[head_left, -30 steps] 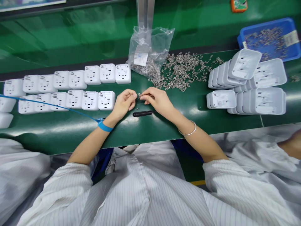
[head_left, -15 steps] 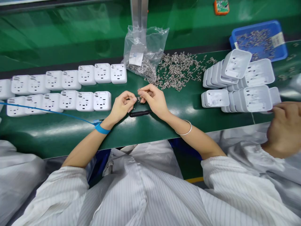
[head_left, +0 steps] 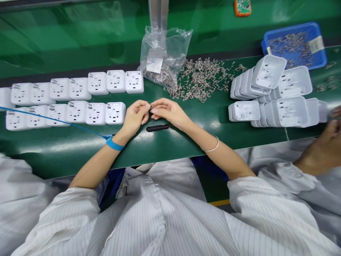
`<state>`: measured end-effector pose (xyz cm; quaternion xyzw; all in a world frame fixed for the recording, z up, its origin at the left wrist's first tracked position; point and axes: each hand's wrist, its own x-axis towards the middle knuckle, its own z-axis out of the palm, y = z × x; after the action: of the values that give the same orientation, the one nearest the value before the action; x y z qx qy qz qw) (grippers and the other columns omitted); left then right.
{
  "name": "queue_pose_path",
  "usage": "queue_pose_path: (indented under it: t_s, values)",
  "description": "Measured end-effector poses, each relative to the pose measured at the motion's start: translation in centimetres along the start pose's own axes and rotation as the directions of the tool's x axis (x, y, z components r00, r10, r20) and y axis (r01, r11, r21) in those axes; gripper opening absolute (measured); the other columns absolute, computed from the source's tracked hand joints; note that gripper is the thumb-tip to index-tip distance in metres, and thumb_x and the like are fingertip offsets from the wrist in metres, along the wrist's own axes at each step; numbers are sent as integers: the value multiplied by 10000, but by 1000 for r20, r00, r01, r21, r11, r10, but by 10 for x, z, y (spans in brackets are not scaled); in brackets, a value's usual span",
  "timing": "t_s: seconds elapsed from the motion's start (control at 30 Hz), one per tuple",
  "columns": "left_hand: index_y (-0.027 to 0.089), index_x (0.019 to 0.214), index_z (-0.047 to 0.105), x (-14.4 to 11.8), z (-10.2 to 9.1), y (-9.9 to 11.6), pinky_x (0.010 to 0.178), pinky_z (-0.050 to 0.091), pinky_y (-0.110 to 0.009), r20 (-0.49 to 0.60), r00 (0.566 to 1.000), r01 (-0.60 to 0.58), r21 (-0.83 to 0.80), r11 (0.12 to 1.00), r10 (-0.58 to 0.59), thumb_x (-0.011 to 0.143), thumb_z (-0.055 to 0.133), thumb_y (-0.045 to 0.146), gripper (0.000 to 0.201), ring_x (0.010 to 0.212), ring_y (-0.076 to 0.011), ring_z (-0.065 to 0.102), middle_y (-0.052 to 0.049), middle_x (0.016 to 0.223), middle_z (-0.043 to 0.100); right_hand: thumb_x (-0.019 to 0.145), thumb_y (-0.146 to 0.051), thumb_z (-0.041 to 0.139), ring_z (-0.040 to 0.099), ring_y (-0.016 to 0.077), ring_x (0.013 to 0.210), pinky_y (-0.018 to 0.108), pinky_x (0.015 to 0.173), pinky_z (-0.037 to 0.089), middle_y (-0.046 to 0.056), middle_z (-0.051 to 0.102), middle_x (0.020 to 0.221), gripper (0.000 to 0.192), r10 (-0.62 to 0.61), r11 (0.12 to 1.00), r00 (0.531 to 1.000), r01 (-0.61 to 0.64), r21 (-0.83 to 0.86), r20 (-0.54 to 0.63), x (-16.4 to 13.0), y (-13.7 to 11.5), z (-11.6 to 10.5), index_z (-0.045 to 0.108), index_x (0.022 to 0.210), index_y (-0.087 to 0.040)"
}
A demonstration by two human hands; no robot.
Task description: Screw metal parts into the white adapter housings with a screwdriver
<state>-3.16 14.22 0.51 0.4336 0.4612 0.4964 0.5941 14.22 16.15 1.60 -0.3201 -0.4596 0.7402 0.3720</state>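
Observation:
My left hand [head_left: 135, 116] and my right hand [head_left: 170, 113] meet over the bench, fingertips pinched together. Between them is a small metal clip [head_left: 151, 106], mostly covered by the fingers, and both hands grip it. Just below the hands lies a black-handled screwdriver [head_left: 157, 128], its shaft running under my right hand. A tiny screw [head_left: 150, 123] rests beside the handle. Behind the hands spreads a pile of small metal clips [head_left: 199, 80], next to a clear plastic bag [head_left: 166, 53] holding more of them.
Two rows of white socket housings [head_left: 115, 113] stand on the left. Stacked white shells [head_left: 291, 112] and a blue bin [head_left: 321, 55] of metal parts are on the right. A co-worker's hand [head_left: 322, 149] is at the right edge. A blue wrist-strap cord [head_left: 53, 122] crosses the left side.
My hands have come together, fingertips now meeting around the metal clip. The co-worker's hand has moved right, away from the stacked shells.

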Motion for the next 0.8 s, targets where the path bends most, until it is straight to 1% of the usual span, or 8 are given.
queue_pose_path:
  t_s: [0.1,0.17,0.3,0.4,0.5,0.57,0.7,0.8]
  values:
    - [184,790,589,-2,2,1,347,205,-155,15,1000,15,10,1000,-16,733,829,525,421,313,-32,342,102,419,450,732,-419,848,674,77,659,201,676,570,-37,676,753,392,-71,993,997,67,-101,-35,-1,1,2,633,933,-160]
    - [181,796,593,-2,2,2,349,209,-154,19,1000,22,19,1000,-23,729,833,528,428,316,-29,341,100,430,461,747,-491,826,662,75,642,199,643,558,-37,667,750,421,-106,983,993,97,-158,-49,-2,2,3,615,911,-166]
    - [184,789,582,-1,3,1,342,204,-160,-9,1000,8,7,1000,-8,715,839,546,449,315,-28,330,100,443,469,826,-577,726,677,84,689,214,677,567,-22,677,803,439,-157,961,986,140,-239,-52,-4,6,3,589,960,-181]
    - [188,795,582,0,2,-1,345,202,-161,-13,1000,-8,12,1000,8,717,839,549,450,317,-33,334,104,433,456,871,-598,664,685,85,720,221,712,574,-13,680,840,432,-194,950,979,173,-259,-57,-4,9,2,567,970,-189]
    - [186,798,585,0,0,-3,349,201,-161,-6,1000,-20,23,1000,20,720,840,550,451,322,-30,342,104,444,455,885,-608,641,679,80,713,214,703,568,-17,668,840,431,-224,946,972,200,-254,-72,-4,9,3,549,983,-198]
    - [180,799,590,-1,0,-3,352,209,-159,-3,1000,-27,35,999,27,724,840,547,450,334,-24,361,97,478,478,897,-599,636,671,78,698,212,693,563,-22,662,838,421,-238,945,968,213,-250,-74,-5,8,4,543,1027,-210]
    - [171,803,592,-1,1,-1,351,216,-158,-6,1000,-26,49,998,26,698,850,567,484,348,-15,387,85,540,525,917,-575,630,662,89,700,224,694,559,-14,657,852,408,-263,933,964,246,-263,-33,-8,5,6,554,1095,-215]
    - [167,797,586,-3,4,1,343,215,-163,-11,1000,-29,47,998,29,677,854,586,511,341,-13,383,82,548,533,925,-569,620,655,101,713,239,710,557,-8,657,864,401,-268,913,963,251,-323,-11,-10,5,7,564,1111,-218]
